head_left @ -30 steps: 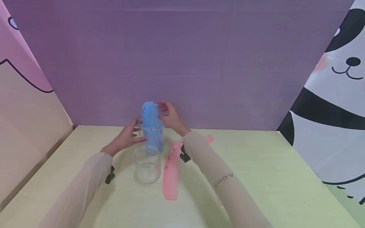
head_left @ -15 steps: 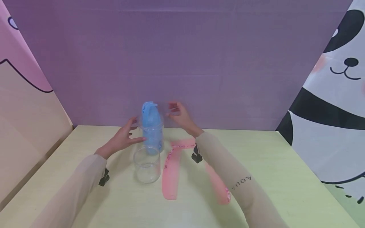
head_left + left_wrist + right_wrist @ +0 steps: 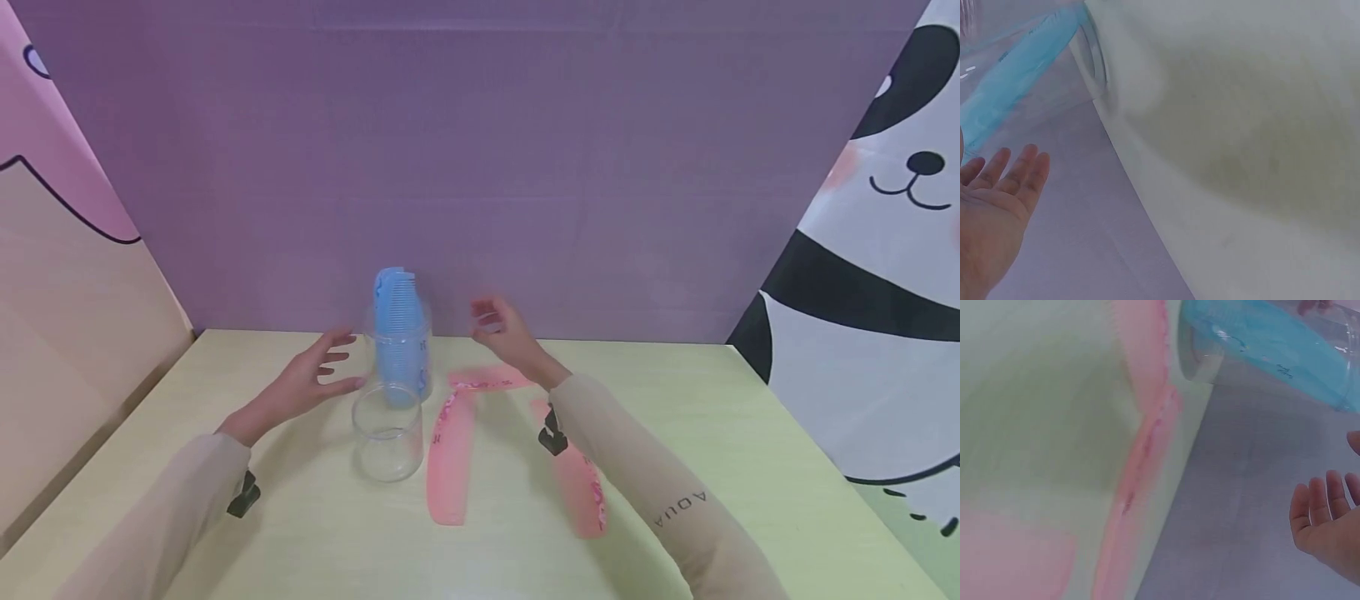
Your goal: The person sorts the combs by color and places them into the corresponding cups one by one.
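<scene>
Separately, the left hand [image 3: 303,382] spreads its fingers just beside the clear cylindrical cup [image 3: 371,353] holding at least one long blue comb [image 3: 397,298]; the right hand [image 3: 513,337], fingers loosely bent around nothing, hangs across from it, near a flat translucent pink comb [image 3: 489,378].

My left hand [image 3: 306,382] spreads just beside a clear cup [image 3: 371,343] holding blue combs [image 3: 399,303], another clear cup [image 3: 387,460] in front; my loosely curled right hand [image 3: 512,338] hovers near three pink combs [image 3: 452,467] on the table [image 3: 750,467].
</scene>
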Motion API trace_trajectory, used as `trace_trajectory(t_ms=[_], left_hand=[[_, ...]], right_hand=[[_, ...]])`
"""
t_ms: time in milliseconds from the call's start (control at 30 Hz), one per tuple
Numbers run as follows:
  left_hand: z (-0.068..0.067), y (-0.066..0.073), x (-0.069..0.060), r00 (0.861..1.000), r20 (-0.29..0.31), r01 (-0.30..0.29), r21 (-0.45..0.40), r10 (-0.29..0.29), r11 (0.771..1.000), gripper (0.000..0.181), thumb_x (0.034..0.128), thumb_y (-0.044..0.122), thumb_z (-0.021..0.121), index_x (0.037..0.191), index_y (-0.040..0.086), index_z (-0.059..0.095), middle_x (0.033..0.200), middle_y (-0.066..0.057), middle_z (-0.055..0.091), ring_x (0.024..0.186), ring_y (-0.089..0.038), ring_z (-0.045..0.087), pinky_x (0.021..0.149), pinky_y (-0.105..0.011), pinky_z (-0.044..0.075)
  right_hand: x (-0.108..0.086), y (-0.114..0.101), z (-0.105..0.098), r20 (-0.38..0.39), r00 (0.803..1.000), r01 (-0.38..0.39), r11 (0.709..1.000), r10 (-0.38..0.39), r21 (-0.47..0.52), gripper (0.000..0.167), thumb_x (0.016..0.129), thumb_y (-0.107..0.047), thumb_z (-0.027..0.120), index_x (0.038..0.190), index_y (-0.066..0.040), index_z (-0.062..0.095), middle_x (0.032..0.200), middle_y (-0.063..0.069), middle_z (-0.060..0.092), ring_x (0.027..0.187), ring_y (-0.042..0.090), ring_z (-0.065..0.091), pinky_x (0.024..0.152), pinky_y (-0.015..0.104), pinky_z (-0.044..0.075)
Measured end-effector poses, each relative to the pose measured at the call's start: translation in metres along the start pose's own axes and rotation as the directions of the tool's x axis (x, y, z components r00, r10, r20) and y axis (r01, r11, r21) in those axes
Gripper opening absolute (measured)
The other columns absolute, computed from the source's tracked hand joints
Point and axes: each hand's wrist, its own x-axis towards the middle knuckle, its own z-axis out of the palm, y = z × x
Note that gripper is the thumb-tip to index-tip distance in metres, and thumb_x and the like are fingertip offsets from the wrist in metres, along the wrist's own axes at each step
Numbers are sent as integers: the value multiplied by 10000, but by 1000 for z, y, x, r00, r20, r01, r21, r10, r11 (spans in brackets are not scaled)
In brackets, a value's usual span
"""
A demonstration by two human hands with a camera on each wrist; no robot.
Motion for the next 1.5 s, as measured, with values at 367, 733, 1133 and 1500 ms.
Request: trace_trajectory(t_ms=[367,733,1133,1500], left_hand=[[8,-5,-23,996,35,-86,-33,87,996,639,848,230,650,1370,64,322,1380,-195,409,1198,-414,468,932,-527,443],[20,-10,-38,984,100,-134,-110,145,985,631,845,192,651,1365,35,330,1355,-223,428,1150,-414,505,892,-503,477],[35,-6,-39,973,168,-135,-154,160,979,763,757,220,744,1379,90,321,1348,-181,443,1146,-418,500,897,-531,462],[39,-5,-40,974,200,-83,-133,108,988,838,726,277,768,1399,121,293,1369,-141,435,1176,-355,499,914,-489,466]], right_hand=[[-28,25,2,120,989,-77,996,83,-52,399,862,-50,582,1226,-13,421,1218,209,463,1132,388,464,920,438,451],[-44,38,13,244,959,-102,979,144,-178,443,856,-56,601,1242,57,416,1206,266,474,1104,395,495,916,434,469],[-48,43,26,248,938,-151,930,241,-336,424,813,-75,656,1194,1,487,1161,167,547,1047,284,528,914,410,467],[-47,43,31,263,941,-102,920,212,-379,450,761,-77,705,1154,10,504,1148,180,548,1060,303,522,918,421,448]])
